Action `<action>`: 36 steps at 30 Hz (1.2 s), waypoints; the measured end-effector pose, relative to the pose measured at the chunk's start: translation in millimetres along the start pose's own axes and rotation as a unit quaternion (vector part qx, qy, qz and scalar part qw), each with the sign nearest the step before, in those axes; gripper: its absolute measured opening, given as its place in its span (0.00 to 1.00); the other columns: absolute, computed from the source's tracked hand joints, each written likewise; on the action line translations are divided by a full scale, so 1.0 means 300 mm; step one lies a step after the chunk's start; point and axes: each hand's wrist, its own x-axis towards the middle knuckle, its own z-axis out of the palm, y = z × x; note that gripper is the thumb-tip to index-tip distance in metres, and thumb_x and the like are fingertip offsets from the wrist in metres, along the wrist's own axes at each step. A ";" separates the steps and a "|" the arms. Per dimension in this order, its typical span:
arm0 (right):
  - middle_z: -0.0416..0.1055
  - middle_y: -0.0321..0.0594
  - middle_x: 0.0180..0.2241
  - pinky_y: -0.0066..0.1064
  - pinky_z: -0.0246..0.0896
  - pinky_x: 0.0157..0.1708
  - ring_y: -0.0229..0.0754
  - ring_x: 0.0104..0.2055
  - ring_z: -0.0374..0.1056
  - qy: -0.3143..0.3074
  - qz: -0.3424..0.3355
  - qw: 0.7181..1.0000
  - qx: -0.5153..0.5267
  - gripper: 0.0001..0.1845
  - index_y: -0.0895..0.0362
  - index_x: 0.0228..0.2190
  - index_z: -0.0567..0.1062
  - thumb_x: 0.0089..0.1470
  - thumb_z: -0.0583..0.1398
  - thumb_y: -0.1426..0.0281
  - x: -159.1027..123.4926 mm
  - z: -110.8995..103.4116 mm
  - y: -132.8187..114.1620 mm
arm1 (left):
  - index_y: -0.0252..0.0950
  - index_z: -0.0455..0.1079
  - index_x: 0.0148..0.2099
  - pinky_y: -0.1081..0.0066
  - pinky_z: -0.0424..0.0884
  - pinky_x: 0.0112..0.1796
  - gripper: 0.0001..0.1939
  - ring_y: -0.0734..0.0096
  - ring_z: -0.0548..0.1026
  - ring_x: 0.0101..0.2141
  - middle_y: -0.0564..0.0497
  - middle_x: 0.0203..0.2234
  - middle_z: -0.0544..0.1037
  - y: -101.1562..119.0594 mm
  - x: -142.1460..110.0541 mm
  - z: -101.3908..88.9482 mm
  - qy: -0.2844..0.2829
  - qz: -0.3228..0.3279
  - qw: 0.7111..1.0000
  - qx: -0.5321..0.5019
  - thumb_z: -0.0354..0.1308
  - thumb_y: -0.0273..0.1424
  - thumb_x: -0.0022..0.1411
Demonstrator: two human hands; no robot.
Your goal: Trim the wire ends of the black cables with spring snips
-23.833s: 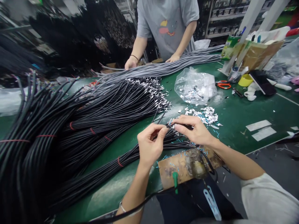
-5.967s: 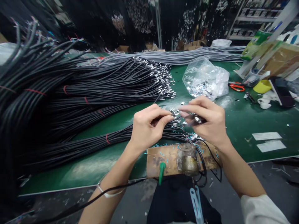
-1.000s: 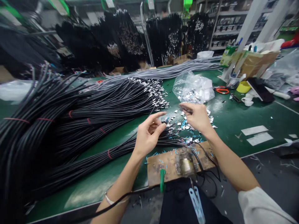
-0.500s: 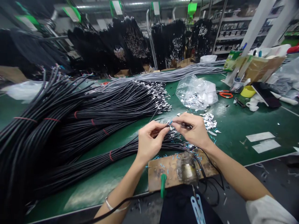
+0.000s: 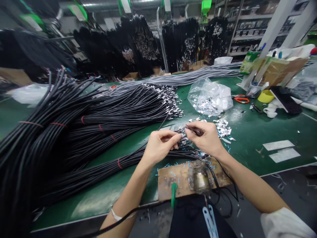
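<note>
My left hand [image 5: 160, 145] is closed in a pinch on the end of a black cable, most of which its fingers hide. Just to the right, my right hand [image 5: 205, 137] curls around a slim dark tool [image 5: 198, 131] whose kind I cannot make out. Its fingertips are close to the cable end, near a small blue bit. Below both hands lies a bundle of black cables [image 5: 133, 158] tied with a red band, its stripped ends to the right. A larger pile of black cables [image 5: 128, 109] with white-tipped ends spreads behind my left hand.
A brown board [image 5: 165, 185] with a metal block [image 5: 201, 180] and a green clamp [image 5: 174, 195] sits at the table edge. White scraps [image 5: 223, 127] and a clear bag [image 5: 210, 97] lie behind my right hand. Orange-handled scissors [image 5: 241, 99] and a phone [image 5: 286, 99] are farther right.
My fingertips have moved slightly apart, the right hand's a little to the right. The blue piece that showed clearly between them is now barely visible. The view has shifted slightly.
</note>
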 end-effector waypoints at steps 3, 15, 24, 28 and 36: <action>0.67 0.32 0.18 0.24 0.47 0.15 0.28 0.16 0.52 -0.064 0.140 0.973 0.173 0.08 0.59 0.27 0.75 0.45 0.63 0.66 0.010 0.006 0.007 | 0.32 0.71 0.24 0.77 0.62 0.17 0.11 0.79 0.66 0.16 0.54 0.15 0.69 0.003 -0.002 -0.005 0.022 0.049 0.999 -0.005 0.65 0.35 0.49; 0.64 0.30 0.16 0.24 0.41 0.14 0.26 0.15 0.50 -0.138 0.147 0.952 0.230 0.18 0.59 0.20 0.71 0.45 0.65 0.57 0.005 0.011 -0.021 | 0.35 0.71 0.27 0.77 0.60 0.21 0.05 0.80 0.64 0.20 0.56 0.19 0.68 -0.007 -0.036 0.011 0.220 0.343 0.867 0.286 0.62 0.21 0.52; 0.71 0.40 0.37 0.30 0.60 0.36 0.36 0.36 0.65 -0.044 0.005 0.995 0.089 0.17 0.54 0.46 0.71 0.58 0.56 0.60 -0.012 0.011 -0.018 | 0.35 0.72 0.29 0.78 0.62 0.22 0.05 0.81 0.65 0.21 0.56 0.20 0.70 0.012 -0.047 0.004 0.268 0.343 0.861 0.262 0.64 0.21 0.51; 0.73 0.39 0.35 0.30 0.61 0.36 0.36 0.36 0.67 -0.052 -0.040 0.997 0.051 0.11 0.55 0.40 0.76 0.57 0.58 0.65 -0.014 0.005 -0.027 | 0.35 0.72 0.29 0.78 0.62 0.22 0.06 0.81 0.65 0.21 0.56 0.20 0.70 0.014 -0.049 -0.001 0.277 0.362 0.849 0.266 0.64 0.20 0.49; 0.77 0.39 0.33 0.30 0.62 0.35 0.36 0.35 0.69 -0.053 -0.053 0.995 0.066 0.10 0.56 0.37 0.79 0.56 0.59 0.69 -0.013 0.002 -0.039 | 0.34 0.72 0.29 0.79 0.64 0.22 0.06 0.81 0.66 0.21 0.56 0.21 0.71 0.012 -0.052 -0.001 0.282 0.362 0.845 0.275 0.65 0.20 0.49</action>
